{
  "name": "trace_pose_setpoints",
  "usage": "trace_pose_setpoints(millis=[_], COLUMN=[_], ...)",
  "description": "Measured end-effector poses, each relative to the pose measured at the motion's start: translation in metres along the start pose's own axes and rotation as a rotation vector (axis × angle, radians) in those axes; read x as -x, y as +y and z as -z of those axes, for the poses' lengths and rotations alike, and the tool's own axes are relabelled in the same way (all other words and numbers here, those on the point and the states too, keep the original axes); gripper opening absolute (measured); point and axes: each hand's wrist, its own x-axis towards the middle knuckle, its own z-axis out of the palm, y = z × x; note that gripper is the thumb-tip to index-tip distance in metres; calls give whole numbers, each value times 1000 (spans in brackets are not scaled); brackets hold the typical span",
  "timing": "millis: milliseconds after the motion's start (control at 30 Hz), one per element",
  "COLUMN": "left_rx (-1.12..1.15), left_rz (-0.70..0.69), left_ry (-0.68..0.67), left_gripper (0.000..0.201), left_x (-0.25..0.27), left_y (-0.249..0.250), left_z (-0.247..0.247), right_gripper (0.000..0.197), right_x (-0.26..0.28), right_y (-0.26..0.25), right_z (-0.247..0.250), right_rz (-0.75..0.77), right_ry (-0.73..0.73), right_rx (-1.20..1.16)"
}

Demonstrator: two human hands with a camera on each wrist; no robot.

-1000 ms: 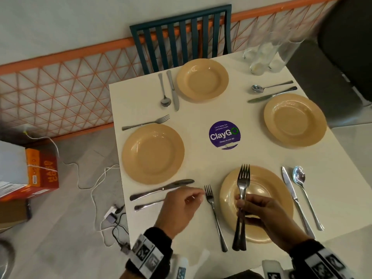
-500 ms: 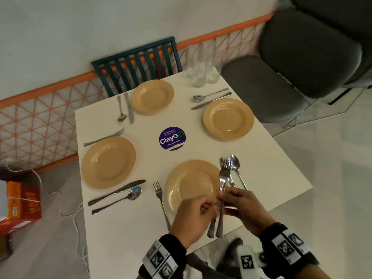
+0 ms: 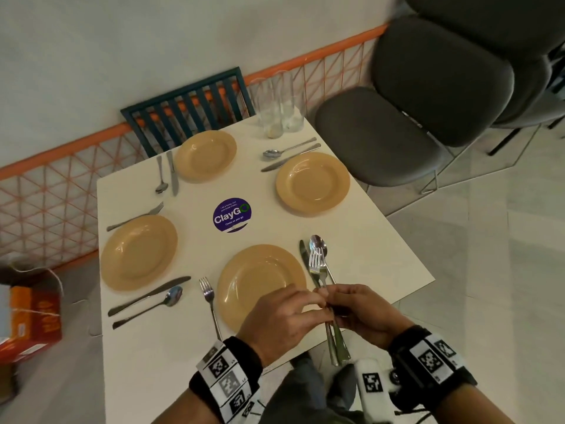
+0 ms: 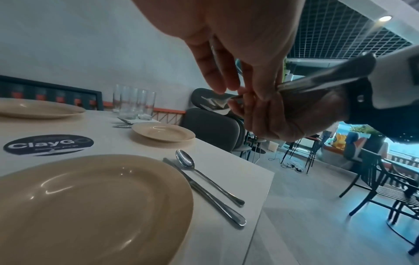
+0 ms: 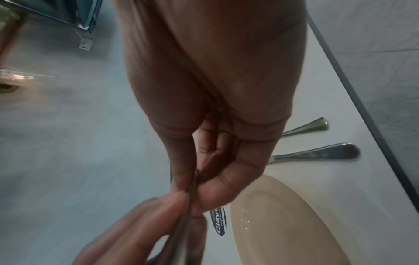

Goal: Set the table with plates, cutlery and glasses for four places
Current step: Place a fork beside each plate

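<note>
Two forks (image 3: 316, 264) stand upright above the knife (image 3: 303, 255) and spoon (image 3: 318, 244) lying right of the near tan plate (image 3: 260, 286). My right hand (image 3: 330, 298) grips their handles, and my left hand (image 3: 316, 301) pinches the same handles from the left. In the left wrist view the fork handles (image 4: 328, 75) jut out past both hands. A third fork (image 3: 209, 301) lies left of the near plate. The left plate (image 3: 139, 252), far plate (image 3: 206, 156) and right plate (image 3: 312, 182) each have cutlery beside them. Several glasses (image 3: 278, 108) stand bunched at the far corner.
A purple ClayGo sticker (image 3: 232, 214) marks the table's middle. Grey padded chairs (image 3: 397, 133) stand at the right, and a teal slatted chair (image 3: 189, 108) at the far side. An orange box (image 3: 33, 319) sits on the floor at the left. The table's right edge (image 3: 406, 255) runs close to my hands.
My left hand left the table by the left place's spoon and came across to pinch the forks. The forks moved right, from over the near plate to over its knife and spoon.
</note>
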Motion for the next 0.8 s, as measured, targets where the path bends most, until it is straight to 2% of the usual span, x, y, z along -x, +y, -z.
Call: trace_pose_setpoints(millis=[67, 100, 200, 267, 400, 533, 700, 800], left_rx=[1, 16, 86, 136, 163, 165, 137, 121], left_rz=[-49, -72, -97, -73, -8, 142, 346, 425], left_ry=[60, 98, 219, 294, 365, 274, -20, -113], left_gripper=[16, 16, 20, 22, 24, 36, 52, 57], left_x=[-8, -13, -32, -45, -72, -88, -107, -122], left_y=[-9, -12, -23, -31, -53, -83, -115, -121], left_z=[0, 2, 6, 12, 17, -2, -47, -70], right_gripper=[48, 47, 21, 17, 28, 32, 29, 27], right_x=[-3, -5, -11, -13, -17, -18, -14, -12], right_y=[-5, -7, -14, -20, -32, -36, -33, -31], right_z=[1, 2, 8, 11, 20, 38, 64, 82], right_rz=[18, 29, 62, 84, 88, 92, 82, 63], right_ry=[-19, -30, -6, 34, 138, 242, 349, 390], right_rx=[-35, -67, -169, -144, -74, -103, -140, -152])
